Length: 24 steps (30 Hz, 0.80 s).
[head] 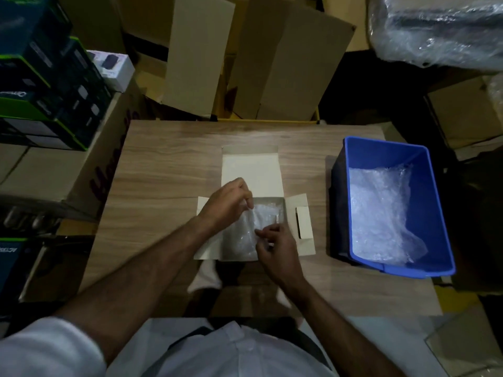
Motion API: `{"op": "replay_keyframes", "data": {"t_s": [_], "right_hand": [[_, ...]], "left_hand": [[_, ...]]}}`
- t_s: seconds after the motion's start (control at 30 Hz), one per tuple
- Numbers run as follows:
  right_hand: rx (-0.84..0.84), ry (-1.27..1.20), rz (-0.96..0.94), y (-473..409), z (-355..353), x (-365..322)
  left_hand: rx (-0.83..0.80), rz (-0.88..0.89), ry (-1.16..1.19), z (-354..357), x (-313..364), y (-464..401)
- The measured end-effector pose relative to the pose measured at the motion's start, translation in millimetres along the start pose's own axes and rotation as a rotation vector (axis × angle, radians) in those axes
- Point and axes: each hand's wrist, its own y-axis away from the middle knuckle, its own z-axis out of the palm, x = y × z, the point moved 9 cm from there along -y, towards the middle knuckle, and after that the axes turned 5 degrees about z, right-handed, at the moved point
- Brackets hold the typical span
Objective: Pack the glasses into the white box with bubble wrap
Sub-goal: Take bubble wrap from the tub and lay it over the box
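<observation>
The white box lies open in the middle of the wooden table, its lid flap folded back away from me and side flaps spread out. A bubble wrap bundle lies inside the box; whatever it wraps is hidden. My left hand pinches the bundle's upper left edge. At the bundle's right side, my right hand pinches the wrap with curled fingers. No glasses can be made out through the wrap.
A blue plastic bin holding more bubble wrap stands on the table's right side. Cardboard boxes stand behind the table, stacked dark product boxes on the left, and a plastic-wrapped load at top right.
</observation>
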Motion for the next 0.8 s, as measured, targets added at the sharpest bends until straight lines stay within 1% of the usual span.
{"op": "replay_keyframes", "data": {"t_s": [0.1,0.2,0.3,0.4,0.53,0.73,0.8], "right_hand": [[-0.023,0.142,-0.038,-0.7,14.0,1.9],[0.008,0.268,-0.072,0.1,18.6,-0.1],[0.05,0.389,-0.117,0.1,19.3,-8.4],[0.047,0.425,-0.128,0.1,20.8,-13.2],[0.021,0.421,-0.114,-0.2,24.5,-13.3],[-0.059,0.505,-0.112,-1.7,35.0,-10.4],[-0.081,0.502,-0.09,-2.7,35.9,-7.9]], "left_hand": [[-0.056,0.122,-0.12,22.4,2.0,-11.8],[-0.129,0.18,-0.174,38.4,-1.1,-12.9],[-0.203,0.263,-0.301,48.1,-4.2,-8.2],[-0.28,0.295,-0.392,50.7,-7.5,-0.7],[-0.253,0.325,-0.346,43.2,-7.0,7.3],[-0.247,0.302,-0.471,53.4,-15.1,18.4],[-0.252,0.288,-0.475,53.9,-13.8,22.3]]}}
